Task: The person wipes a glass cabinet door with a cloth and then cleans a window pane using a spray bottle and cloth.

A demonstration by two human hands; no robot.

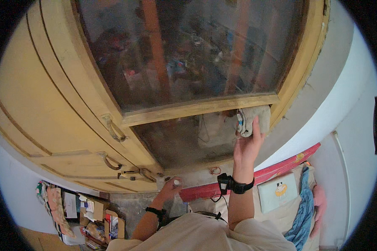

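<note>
My right hand (247,146) is raised, gripping a folded grey cloth (256,117). The cloth lies against the right end of the lower glass pane (182,141), just under the yellow wooden crossbar (201,108) of the window. Below the pane, near the sill, my left hand (169,190) is closed around a small object with a round white top (176,182); the rest of it is hidden. Dark bands with small devices circle both wrists.
To the left is a yellow wooden door (62,125) with metal handles (113,128) and a latch (130,174). Open cardboard boxes (114,224) stand on the floor at lower left. A bed with a red edge board (289,163), a pillow (278,191) and a blue cloth (303,207) lies at right.
</note>
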